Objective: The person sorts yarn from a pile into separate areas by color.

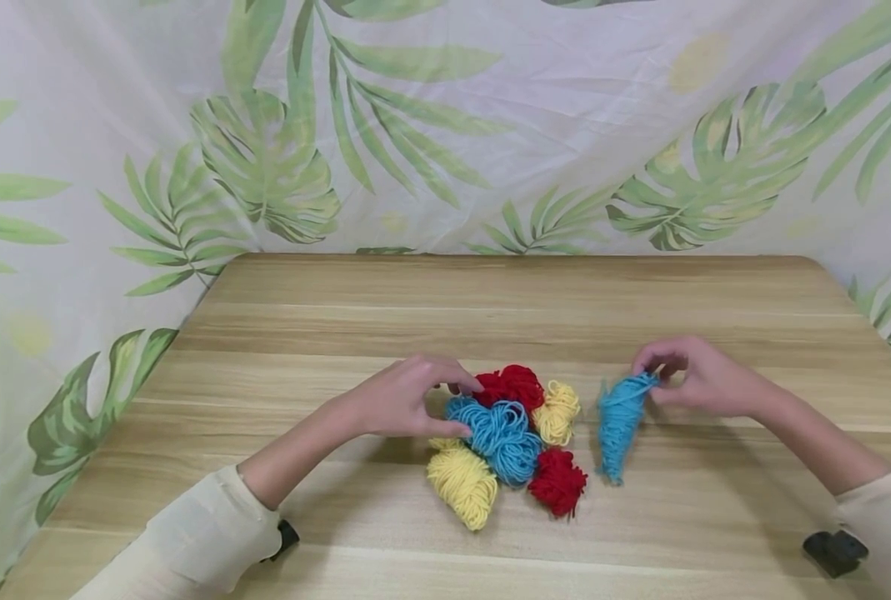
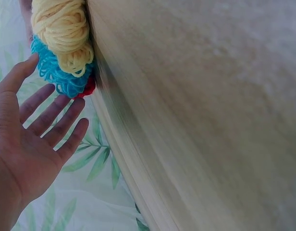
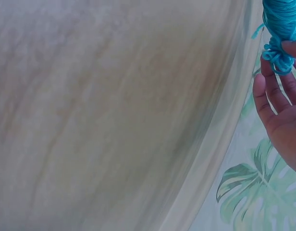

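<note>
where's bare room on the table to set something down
Widest bare patch of table: between the curtain and yarn pile. Another: in front of the pile, between left sleeve and right sleeve. Crowded: the pile, with the left hand at its edge; only a narrow gap parts the pile from the blue yarn in the right hand.

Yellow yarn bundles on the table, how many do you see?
2. One yellow bundle lies near-left of the central blue bundle; another yellow bundle lies to its right, beside the far red bundle. More could be hidden underneath.
</note>
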Motion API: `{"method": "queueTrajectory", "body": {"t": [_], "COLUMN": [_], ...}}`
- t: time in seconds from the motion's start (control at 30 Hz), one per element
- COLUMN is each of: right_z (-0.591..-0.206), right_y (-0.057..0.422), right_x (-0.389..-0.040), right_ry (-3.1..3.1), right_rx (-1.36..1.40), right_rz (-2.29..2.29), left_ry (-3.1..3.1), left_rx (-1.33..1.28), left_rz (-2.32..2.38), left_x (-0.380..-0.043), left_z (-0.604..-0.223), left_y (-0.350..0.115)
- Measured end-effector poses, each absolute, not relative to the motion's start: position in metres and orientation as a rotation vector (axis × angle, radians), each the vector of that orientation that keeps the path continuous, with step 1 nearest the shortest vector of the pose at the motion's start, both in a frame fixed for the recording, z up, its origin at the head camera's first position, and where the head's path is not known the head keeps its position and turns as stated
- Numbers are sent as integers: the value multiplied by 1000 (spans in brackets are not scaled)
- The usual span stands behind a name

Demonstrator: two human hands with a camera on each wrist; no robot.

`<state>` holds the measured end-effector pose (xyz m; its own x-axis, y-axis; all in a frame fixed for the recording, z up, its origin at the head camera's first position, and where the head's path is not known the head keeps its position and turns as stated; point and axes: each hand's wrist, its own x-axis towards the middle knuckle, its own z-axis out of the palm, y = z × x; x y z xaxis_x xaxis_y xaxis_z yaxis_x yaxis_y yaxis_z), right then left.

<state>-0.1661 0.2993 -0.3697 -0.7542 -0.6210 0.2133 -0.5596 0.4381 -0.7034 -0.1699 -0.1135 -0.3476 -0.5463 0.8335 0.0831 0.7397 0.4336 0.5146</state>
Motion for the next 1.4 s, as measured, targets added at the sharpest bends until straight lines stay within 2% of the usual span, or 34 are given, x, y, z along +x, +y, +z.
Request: {"method": "queueTrajectory", "body": {"t": [0.73, 1.4], "right_z": [-369, -365], "right_y": [321, 334], "right_x": [-177, -178], "right_ry": [2750, 3016], "right_rx": [-866, -439], "right_rz": [-1337, -1275], "left_ry": [2493, 2482], "left_rx": [1359, 1363], "left_rz": [795, 788], "left_x": [-168, -170], "left_z": [-344, -346], "left_y": [-118, -116]}}
